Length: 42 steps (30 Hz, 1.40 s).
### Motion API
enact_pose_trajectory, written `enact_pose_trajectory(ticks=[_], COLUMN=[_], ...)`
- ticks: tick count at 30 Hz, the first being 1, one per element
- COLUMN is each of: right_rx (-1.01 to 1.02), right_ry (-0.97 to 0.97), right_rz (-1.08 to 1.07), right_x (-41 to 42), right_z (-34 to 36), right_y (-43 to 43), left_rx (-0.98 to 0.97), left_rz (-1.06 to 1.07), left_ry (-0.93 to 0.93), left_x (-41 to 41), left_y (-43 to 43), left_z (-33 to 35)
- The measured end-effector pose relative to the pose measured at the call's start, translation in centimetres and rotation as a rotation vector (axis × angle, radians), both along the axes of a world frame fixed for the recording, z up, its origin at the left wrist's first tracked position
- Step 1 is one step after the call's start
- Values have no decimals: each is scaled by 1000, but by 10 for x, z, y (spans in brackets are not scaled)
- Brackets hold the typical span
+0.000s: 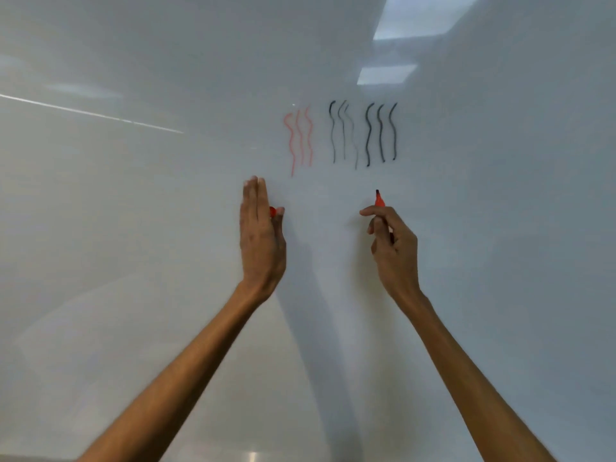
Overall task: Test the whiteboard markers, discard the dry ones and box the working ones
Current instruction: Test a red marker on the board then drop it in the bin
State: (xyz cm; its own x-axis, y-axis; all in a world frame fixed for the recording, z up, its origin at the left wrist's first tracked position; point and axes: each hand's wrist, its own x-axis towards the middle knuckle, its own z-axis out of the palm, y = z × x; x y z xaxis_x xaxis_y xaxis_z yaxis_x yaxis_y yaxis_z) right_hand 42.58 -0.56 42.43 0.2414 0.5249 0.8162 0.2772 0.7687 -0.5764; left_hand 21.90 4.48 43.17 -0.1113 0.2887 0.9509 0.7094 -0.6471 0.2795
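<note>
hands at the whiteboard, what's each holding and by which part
The right hand pinches the red marker by its barrel, just below the tip. The left hand pins what looks like the red cap with its thumb.

On the whiteboard, wavy lines above; cap left, marker right, below
</note>
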Motion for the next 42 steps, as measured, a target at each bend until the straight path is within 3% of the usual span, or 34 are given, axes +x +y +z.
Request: enact_pose_trajectory(ticks=[7, 15, 19, 25, 42], right_rx=[137, 139, 198, 150, 143], right_ry=[23, 1, -57, 9, -127], right_rz=[165, 255, 190, 179, -77], right_x=[14, 9, -20, -52, -62], right_z=[54, 65, 55, 47, 5], right_y=[-13, -6, 4, 26, 37], left_rx=[64, 125, 161, 193, 207], left_rz=[65, 166, 183, 218, 181], left_ry=[60, 78, 50, 58, 60], left_x=[-12, -7, -4, -4, -6], left_y=[20, 35, 38, 41, 40], left_z=[68, 77, 75, 71, 61])
